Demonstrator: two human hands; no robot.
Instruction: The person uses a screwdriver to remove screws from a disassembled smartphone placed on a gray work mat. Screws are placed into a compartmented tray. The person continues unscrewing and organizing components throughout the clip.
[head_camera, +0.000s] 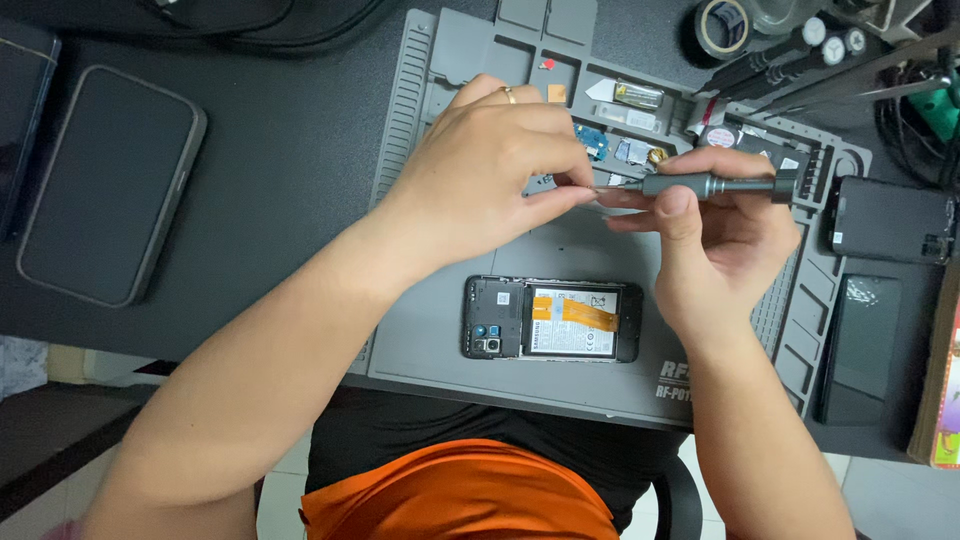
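Observation:
My right hand grips a grey precision screwdriver, held level above the grey repair mat with its tip pointing left. My left hand, a ring on one finger, pinches at the screwdriver's tip; whatever sits between the fingertips is too small to make out. Below both hands an opened phone lies on the mat with its back off, showing the battery, an orange flex strip and the camera module at its left end.
Small parts and boards lie in the mat's upper compartments. A dark phone rests at the left, two more dark devices at the right. Tape roll, pens and tools crowd the top right. The desk's front edge runs below the mat.

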